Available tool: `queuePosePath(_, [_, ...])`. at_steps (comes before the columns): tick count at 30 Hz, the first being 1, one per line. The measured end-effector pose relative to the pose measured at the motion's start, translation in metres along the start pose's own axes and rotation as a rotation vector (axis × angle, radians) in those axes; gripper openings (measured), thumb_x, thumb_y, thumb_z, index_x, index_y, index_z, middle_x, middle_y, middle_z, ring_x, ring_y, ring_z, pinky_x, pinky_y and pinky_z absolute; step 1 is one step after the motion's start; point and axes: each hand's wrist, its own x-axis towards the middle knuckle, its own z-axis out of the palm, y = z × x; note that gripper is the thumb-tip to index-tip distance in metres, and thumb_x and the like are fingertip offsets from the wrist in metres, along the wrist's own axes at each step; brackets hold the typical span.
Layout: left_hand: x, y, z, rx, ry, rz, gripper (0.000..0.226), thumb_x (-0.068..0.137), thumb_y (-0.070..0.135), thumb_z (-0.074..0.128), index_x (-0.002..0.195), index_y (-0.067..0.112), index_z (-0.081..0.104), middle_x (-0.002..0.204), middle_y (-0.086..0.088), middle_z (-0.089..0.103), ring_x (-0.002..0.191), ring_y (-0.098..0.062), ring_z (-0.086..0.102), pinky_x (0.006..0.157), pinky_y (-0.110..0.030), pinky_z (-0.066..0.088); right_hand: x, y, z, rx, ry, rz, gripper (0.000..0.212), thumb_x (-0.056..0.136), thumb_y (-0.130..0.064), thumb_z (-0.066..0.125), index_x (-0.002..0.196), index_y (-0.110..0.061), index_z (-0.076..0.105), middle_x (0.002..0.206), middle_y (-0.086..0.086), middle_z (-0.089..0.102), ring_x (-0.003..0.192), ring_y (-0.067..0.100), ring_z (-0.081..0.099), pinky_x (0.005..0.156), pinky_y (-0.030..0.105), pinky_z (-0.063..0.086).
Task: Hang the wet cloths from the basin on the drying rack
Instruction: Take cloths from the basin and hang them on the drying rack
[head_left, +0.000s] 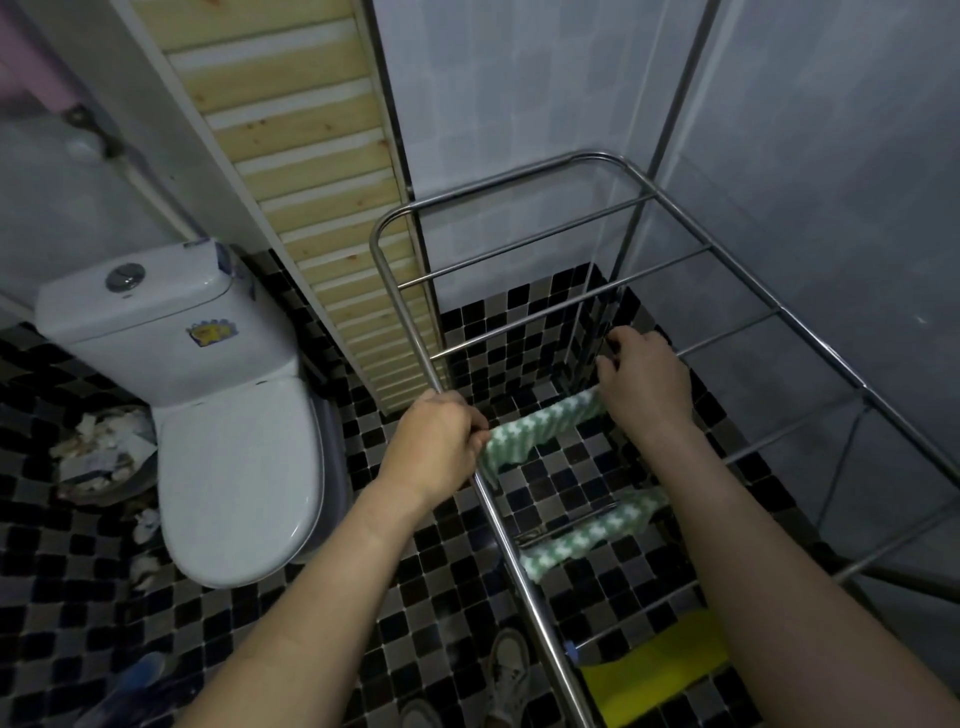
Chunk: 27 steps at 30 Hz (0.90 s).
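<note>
A steel drying rack (410, 332) with several cross rods stands to my right. A green-and-white patterned cloth (540, 428) lies stretched along one rod. My left hand (439, 441) grips its near end at the rack's side rail. My right hand (644, 379) holds its far end, fingers curled over the cloth and rod. A second green-and-white cloth (587, 532) hangs on the rod nearer me. A yellow cloth (660, 667) hangs on the rod closest to me. The basin is out of view.
A white toilet (228, 457) stands at left with a waste bin (104, 457) of paper beside it. A wooden slatted panel (317, 171) leans against the tiled wall. The floor is black-and-grey mosaic tile. My shoes (506, 675) show at the bottom.
</note>
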Motion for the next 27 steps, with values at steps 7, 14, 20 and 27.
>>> queuePosePath(7, [-0.007, 0.011, 0.001, -0.027, -0.036, 0.034, 0.031, 0.094, 0.025, 0.060, 0.124, 0.027, 0.063, 0.116, 0.004, 0.067, 0.113, -0.018, 0.055, 0.097, -0.033, 0.045, -0.001, 0.005, -0.015, -0.066, -0.402, -0.299, 0.030, 0.089, -0.018, 0.067, 0.119, -0.024, 0.068, 0.124, 0.002, 0.063, 0.124, 0.024, 0.046, 0.096, 0.039, 0.046])
queuePosePath(14, [-0.010, 0.009, 0.008, -0.005, 0.003, -0.012, 0.017, 0.093, 0.026, 0.061, 0.106, 0.021, 0.070, 0.099, 0.002, 0.068, 0.099, -0.017, 0.058, 0.085, -0.033, 0.049, -0.002, 0.000, -0.010, -0.286, -0.400, -0.414, 0.056, 0.078, 0.014, 0.055, 0.117, -0.024, 0.069, 0.113, 0.006, 0.070, 0.104, 0.026, 0.063, 0.083, 0.036, 0.053])
queuePosePath(20, [-0.011, 0.010, 0.010, 0.022, 0.015, -0.027, 0.022, 0.094, 0.027, 0.059, 0.113, 0.021, 0.068, 0.104, 0.001, 0.067, 0.104, -0.018, 0.058, 0.086, -0.031, 0.048, -0.005, -0.004, -0.015, -0.373, -0.415, -0.419, 0.067, 0.081, 0.015, 0.050, 0.134, -0.024, 0.055, 0.125, 0.012, 0.063, 0.111, 0.030, 0.060, 0.085, 0.039, 0.053])
queuePosePath(27, [-0.034, 0.001, 0.001, -0.091, 0.121, -0.037, 0.034, 0.094, 0.027, 0.059, 0.128, 0.022, 0.060, 0.126, 0.003, 0.063, 0.117, -0.017, 0.054, 0.098, -0.031, 0.045, -0.021, -0.028, -0.023, -0.324, -0.381, -0.436, 0.068, 0.084, 0.012, 0.052, 0.142, -0.023, 0.044, 0.128, 0.011, 0.058, 0.122, 0.029, 0.049, 0.084, 0.043, 0.052])
